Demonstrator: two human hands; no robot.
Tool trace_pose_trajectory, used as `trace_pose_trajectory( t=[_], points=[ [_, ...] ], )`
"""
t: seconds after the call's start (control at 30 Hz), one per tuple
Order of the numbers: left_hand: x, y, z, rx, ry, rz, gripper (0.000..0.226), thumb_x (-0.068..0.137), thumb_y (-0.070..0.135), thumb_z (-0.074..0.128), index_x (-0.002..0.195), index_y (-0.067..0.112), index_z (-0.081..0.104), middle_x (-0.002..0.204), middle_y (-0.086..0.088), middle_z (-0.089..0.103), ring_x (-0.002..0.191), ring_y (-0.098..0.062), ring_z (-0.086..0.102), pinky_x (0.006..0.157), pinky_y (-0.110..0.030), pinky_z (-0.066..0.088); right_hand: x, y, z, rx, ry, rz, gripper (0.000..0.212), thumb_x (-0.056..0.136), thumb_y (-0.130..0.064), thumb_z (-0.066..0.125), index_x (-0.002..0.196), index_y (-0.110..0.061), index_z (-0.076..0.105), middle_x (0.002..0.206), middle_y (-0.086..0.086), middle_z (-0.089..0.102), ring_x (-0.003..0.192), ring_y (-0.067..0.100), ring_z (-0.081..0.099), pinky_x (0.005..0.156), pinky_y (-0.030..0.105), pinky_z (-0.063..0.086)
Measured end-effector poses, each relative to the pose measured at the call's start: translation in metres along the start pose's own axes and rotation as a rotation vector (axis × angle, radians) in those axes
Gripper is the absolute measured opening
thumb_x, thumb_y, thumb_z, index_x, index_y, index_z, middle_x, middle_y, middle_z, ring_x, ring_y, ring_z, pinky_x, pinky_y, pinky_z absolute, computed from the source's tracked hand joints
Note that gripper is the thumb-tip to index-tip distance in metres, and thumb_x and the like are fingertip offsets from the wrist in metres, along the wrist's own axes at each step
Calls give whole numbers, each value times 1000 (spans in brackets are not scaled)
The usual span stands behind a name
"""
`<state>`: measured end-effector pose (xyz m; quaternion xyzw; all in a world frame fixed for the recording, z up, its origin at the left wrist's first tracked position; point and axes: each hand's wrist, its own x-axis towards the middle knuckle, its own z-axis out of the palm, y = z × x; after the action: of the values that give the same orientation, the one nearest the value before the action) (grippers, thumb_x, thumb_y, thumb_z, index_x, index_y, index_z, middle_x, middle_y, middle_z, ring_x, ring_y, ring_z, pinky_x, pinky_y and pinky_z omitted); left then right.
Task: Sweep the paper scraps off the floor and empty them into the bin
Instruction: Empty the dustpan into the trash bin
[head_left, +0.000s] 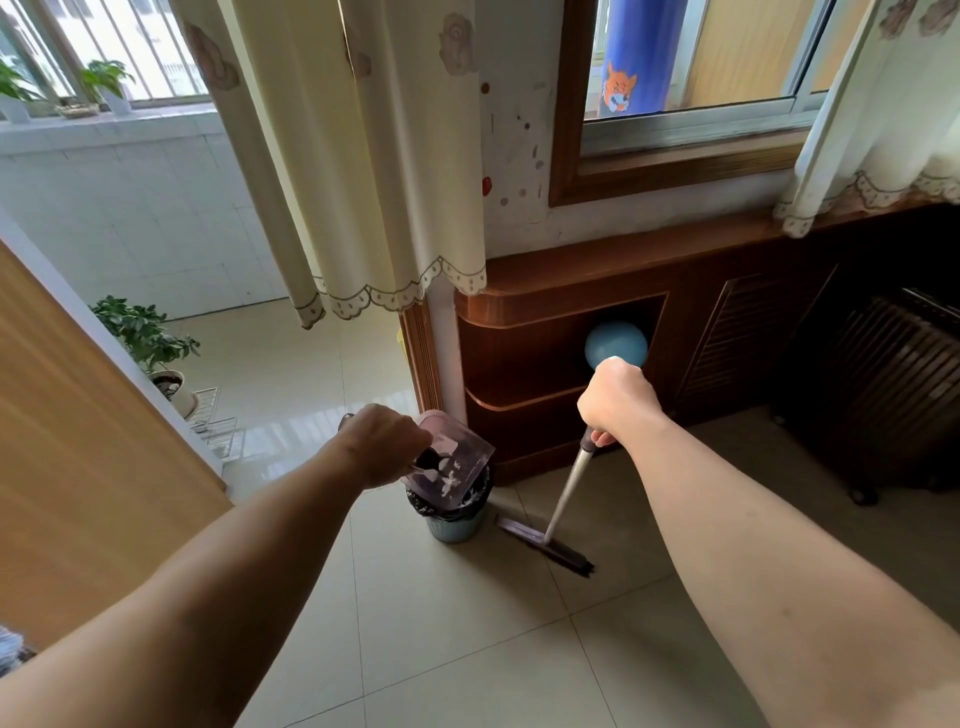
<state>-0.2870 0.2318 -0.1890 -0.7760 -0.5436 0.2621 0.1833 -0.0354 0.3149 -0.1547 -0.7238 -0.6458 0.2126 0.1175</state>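
Presently, a pink dustpan (460, 454) is seen tilted over a small pale blue bin (457, 530) just below the centre of the frame. Its lower edge is set at the bin's mouth, where a black liner (441, 506) is fitted. White paper scraps (451, 480) are observed on the inner face of the dustpan, and a few white pieces are visible at the liner's rim. The dustpan's dark handle is gripped by the left hand (382, 444), with the fingers curled round it.

To the right of the bin, a broom (569, 491) is held with its silver shaft leaning. The top end is enclosed in the fist of the right hand (618, 402). The dark brush head (545, 545) is rested on the tiled floor (467, 634), just beside the bin's base.

A brown wooden cabinet (545, 306) is noted behind, at centre right. A blue ball (615, 340) is lodged in its open recess and partly covered by the right hand. A cream curtain (353, 156) is recorded at upper centre. A potted plant (145, 338) is recorded at middle left, beyond an orange-brown door (78, 415).
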Motion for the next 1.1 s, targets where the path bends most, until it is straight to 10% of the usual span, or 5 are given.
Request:
trace_pose_trajectory(
  t=[1.1],
  points=[
    [6,-16,-13,-125,-13,-128,33,101,43,47,116,18,62,103,-1,73,90,-22,72,73,-30,57,8,-4,4,-2,6,-30,14,82,7,48,78,-3,56,59,13,66,49,24,68,64,36,62]
  ],
)
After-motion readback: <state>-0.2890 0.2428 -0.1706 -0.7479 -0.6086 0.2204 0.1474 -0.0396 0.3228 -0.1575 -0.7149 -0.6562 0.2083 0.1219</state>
